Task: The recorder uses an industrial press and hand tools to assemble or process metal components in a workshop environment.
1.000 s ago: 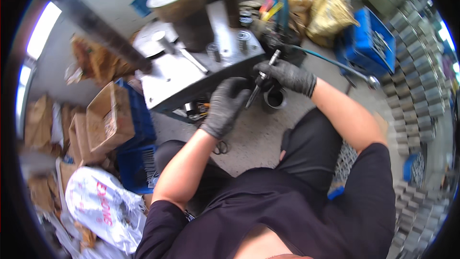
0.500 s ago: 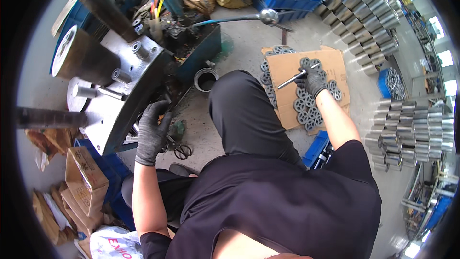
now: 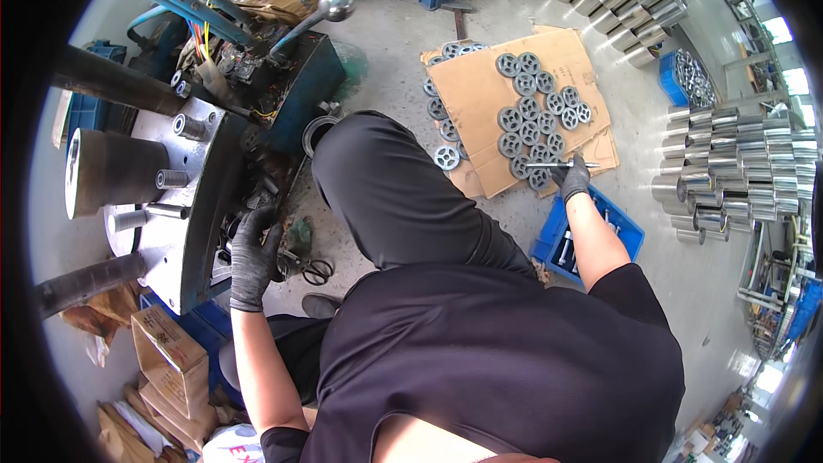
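My right hand [image 3: 573, 178], in a dark grey glove, is closed around a slim metal shaft [image 3: 561, 165]. The shaft lies roughly level over the near edge of the cardboard sheet [image 3: 471, 103], close to the lowest of several grey spoked wheels [image 3: 529, 131]. Just below that hand, a blue bin [image 3: 628, 231] holds more metal shafts. On the left, my gloved left hand [image 3: 253, 261] hangs beside the edge of a steel machine table [image 3: 193, 231], its thumb apart from the fingers. Nothing shows in its grasp, though its palm side is partly hidden.
A thick steel cylinder [image 3: 120, 171] and short threaded posts stand on the machine table. A lever with a ball knob [image 3: 336, 4] juts out above an oily blue tank [image 3: 300, 77]. Scissors [image 3: 317, 272] lie near my left hand. Shiny metal tubes [image 3: 729, 171] are stacked at the right.
My right hand has come nearer with the shaft, from over the wheels to the cardboard's near edge, and the shaft has turned level. The view has shifted; my left hand stays by the machine table.
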Demonstrator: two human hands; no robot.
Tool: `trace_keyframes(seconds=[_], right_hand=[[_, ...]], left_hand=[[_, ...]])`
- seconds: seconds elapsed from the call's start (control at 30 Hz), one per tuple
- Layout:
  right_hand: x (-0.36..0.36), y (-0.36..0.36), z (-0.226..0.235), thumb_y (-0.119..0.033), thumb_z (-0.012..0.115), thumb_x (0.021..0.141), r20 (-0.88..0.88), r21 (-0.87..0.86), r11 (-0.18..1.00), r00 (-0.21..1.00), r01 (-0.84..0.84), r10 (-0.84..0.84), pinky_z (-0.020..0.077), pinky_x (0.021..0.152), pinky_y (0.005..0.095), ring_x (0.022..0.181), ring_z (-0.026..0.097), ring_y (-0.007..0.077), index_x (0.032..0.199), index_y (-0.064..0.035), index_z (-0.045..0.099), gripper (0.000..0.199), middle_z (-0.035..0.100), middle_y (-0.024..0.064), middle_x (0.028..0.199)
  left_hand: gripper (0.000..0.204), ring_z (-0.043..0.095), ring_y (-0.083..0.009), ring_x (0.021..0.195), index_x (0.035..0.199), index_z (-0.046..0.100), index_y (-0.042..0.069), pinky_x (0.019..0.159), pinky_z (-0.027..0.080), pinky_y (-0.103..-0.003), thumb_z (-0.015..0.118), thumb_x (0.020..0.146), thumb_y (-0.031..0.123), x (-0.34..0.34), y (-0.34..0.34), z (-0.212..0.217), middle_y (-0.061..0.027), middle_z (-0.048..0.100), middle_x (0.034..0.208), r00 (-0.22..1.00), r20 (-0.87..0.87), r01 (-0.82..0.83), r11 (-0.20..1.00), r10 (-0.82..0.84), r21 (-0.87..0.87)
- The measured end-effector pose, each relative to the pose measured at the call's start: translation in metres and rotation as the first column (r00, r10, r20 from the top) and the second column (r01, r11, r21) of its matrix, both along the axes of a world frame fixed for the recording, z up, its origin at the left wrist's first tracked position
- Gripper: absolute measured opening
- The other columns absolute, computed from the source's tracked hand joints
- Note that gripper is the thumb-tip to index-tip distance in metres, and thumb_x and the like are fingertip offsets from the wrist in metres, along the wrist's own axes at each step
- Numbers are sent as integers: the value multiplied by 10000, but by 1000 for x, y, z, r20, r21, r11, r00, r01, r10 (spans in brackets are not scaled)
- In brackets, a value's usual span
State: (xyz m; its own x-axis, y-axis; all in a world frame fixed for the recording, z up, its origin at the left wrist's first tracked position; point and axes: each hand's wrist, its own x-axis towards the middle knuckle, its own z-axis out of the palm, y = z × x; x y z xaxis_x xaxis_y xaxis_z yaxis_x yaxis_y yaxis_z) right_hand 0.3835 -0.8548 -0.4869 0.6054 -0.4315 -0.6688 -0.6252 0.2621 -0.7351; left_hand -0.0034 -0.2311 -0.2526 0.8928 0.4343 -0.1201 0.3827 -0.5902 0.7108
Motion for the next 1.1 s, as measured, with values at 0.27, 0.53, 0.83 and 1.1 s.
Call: trace_keyframes(seconds=[0.27, 0.53, 0.83, 1.1], right_hand=[[-41, -44, -51, -428, 642, 1026, 148, -123, 951, 953, 283, -264, 630, 566, 496, 619, 733, 370, 1029, -3, 597, 427, 703, 201, 811], [-44, -24, -73, -426, 655, 1024, 77, 52, 861, 858, 506, -509, 608, 530, 446, 557, 682, 323, 929, -32, 618, 407, 693, 158, 800], [-74, -46, -98, -403, 709, 1024, 422, -162, 975, 883, -150, 206, 554, 751, 307, 935, 713, 155, 1219, -100, 650, 365, 721, 44, 1074], [-90, -18, -149, -415, 821, 931, 111, -452, 837, 912, -308, 395, 558, 707, 309, 870, 667, 164, 1161, -129, 653, 403, 703, 27, 1046]], left_hand=[[313, 697, -266, 1093, 1279, 672, -3, 976, 543, -383, 712, 981, 85, -3, 0, -17, -156, 725, 1185, 1000, -23, -10, 999, 10, -32], [357, 703, -273, 1117, 1306, 659, -19, 996, 540, -389, 722, 979, 109, -17, 10, -43, -172, 737, 1195, 983, -182, -25, 999, 16, -48], [367, 712, -290, 1118, 1301, 654, -34, 992, 546, -388, 705, 968, 113, -15, 13, -77, -192, 741, 1179, 971, -237, -22, 995, -2, -98], [377, 725, -286, 1097, 1315, 649, -21, 965, 563, -391, 707, 963, 103, -31, 8, -62, -194, 747, 1188, 941, -332, -90, 994, 65, -62]])
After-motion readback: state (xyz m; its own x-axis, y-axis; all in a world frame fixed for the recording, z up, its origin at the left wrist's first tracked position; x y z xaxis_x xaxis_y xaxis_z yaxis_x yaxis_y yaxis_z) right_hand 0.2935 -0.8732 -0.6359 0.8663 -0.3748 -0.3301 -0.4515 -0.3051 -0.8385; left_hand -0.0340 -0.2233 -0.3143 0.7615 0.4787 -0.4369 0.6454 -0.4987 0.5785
